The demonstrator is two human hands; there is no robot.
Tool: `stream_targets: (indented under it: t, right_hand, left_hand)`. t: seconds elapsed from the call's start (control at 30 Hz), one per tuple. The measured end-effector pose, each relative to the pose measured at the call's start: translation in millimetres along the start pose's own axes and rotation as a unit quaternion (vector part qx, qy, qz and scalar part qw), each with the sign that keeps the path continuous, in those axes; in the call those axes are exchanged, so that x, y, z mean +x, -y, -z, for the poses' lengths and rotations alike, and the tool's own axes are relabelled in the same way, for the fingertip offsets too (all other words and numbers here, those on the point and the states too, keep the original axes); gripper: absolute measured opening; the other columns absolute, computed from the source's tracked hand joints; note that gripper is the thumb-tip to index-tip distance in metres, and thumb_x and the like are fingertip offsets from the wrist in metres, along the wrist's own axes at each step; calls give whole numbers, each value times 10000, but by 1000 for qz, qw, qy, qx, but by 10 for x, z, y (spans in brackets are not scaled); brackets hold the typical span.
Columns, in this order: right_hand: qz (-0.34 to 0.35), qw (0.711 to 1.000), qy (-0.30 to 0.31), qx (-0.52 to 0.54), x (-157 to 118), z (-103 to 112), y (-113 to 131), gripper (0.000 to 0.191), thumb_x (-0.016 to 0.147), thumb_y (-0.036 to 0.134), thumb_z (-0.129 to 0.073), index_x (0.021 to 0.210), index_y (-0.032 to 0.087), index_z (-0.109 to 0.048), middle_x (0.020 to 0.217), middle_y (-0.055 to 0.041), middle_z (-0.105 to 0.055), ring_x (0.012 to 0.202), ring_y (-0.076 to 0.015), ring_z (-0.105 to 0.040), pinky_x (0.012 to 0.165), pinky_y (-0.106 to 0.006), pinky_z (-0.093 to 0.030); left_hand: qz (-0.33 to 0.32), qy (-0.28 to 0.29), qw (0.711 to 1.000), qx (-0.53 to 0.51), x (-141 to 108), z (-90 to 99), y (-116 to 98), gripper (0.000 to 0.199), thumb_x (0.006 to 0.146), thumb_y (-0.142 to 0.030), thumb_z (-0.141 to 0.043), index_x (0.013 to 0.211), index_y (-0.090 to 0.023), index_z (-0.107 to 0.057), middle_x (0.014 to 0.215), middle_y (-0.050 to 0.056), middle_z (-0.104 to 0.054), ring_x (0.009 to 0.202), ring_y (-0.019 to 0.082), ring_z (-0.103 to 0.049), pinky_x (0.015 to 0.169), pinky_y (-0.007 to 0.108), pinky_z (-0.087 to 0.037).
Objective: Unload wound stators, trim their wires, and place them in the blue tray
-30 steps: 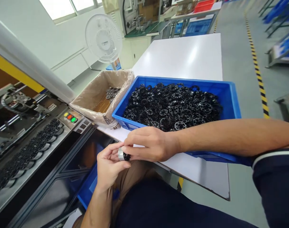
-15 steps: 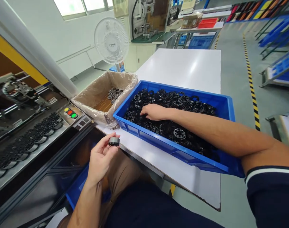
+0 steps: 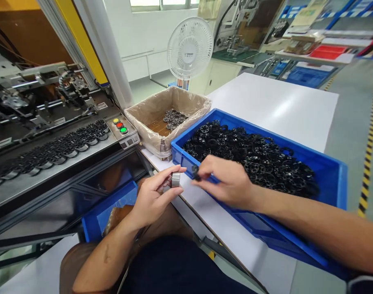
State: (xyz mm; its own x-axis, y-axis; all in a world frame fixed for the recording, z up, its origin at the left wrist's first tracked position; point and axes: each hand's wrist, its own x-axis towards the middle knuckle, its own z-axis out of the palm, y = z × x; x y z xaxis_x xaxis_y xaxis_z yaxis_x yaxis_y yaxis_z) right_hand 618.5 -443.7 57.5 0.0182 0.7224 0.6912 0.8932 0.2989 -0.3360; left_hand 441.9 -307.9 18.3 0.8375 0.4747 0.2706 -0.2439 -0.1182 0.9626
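My left hand (image 3: 156, 196) pinches a metal ring (image 3: 176, 179) between thumb and fingers, above the front edge of the white table. Just right of it, my right hand (image 3: 226, 181) holds a small black part (image 3: 195, 172) at its fingertips, blurred by motion. The two held pieces are close but apart. Beneath and behind my right hand stands a blue bin (image 3: 331, 163) heaped with black openwork parts (image 3: 266, 163).
A plastic-lined box (image 3: 146, 122) with flat round parts (image 3: 174, 119) stands behind the bin's left end. At left, a machine ledge carries rows of ringed parts (image 3: 70, 151) beside a button panel (image 3: 122, 130). A white fan (image 3: 190, 49) stands behind the box.
My right hand has come out of the blue bin toward my left hand, now with a black part. My left hand has turned the ring on its side. The view has swung left.
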Motion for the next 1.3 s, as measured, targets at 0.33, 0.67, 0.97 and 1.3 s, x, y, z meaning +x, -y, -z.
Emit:
stream_targets:
  t: [0.33, 0.67, 0.97, 1.3]
  right_hand:
    - [103, 995, -12, -9, -138, -145, 105, 54, 911, 124, -638, 952, 151, -615, 840, -68, -698, 758, -144, -678, 650, -247, -579]
    - [127, 992, -8, -19, -95, -110, 43, 283, 915, 248, -699, 1151, 126, -603, 1034, -135, -687, 986, -223, -673, 828, -417, -630]
    - [160, 987, -12, -34, -104, -109, 47, 218, 936, 209, -655, 1130, 118, -613, 989, -130, -697, 964, -207, -679, 790, -386, -635]
    - [195, 977, 1, -86, -79, -41, 124, 165, 951, 230, -631, 1063, 109, -639, 907, -104, -704, 883, -196, -684, 752, -344, -633]
  left_hand:
    - [-3, -32, 994, -108, 16, -189, 3, 453, 650, -163, -905, 1078, -243, -780, 1022, 47, -806, 916, 200, -773, 859, 275, -635]
    - [36, -45, 992, -111, 10, -170, -26, 470, 561, -212, -954, 1003, -200, -794, 939, 62, -808, 839, 209, -770, 798, 281, -640]
    - [19, -32, 991, -132, 8, -178, -4, 483, 562, -222, -957, 1018, -198, -799, 976, 68, -808, 892, 228, -775, 829, 280, -638]
    - [34, 1, 987, -155, -18, -158, -64, 546, 527, -109, -951, 1030, -267, -808, 880, 1, -815, 758, 163, -774, 703, 175, -626]
